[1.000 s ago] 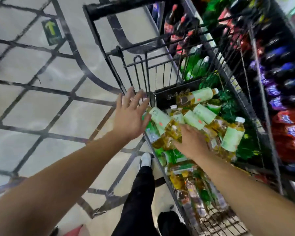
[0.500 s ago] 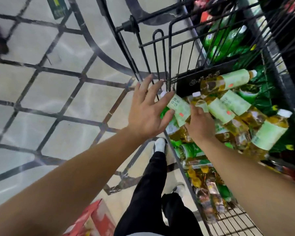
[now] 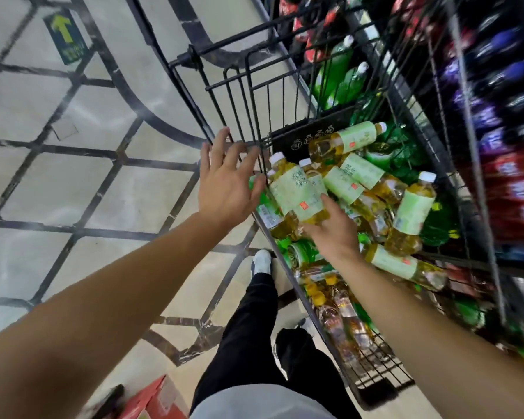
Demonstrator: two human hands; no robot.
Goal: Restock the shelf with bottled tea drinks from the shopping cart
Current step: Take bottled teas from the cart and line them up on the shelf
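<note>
The black wire shopping cart holds several tea bottles with pale green labels, white caps and amber liquid. My right hand grips two of these tea bottles from below and lifts them, caps pointing up and left, above the pile. My left hand is spread with straight fingers just left of them at the cart's rim, close to the nearer bottle's label. More tea bottles lie loose in the basket. The shelf on the right is blurred.
Green bottles and yellow-capped bottles also lie in the cart. The shelf holds dark purple and red drinks. A red box sits on the tiled floor by my legs. A green arrow sticker marks the floor at the upper left.
My right hand has lifted the two tea bottles up out of the pile toward the cart's left rim. My left hand stayed spread beside them, and the view shifted.
</note>
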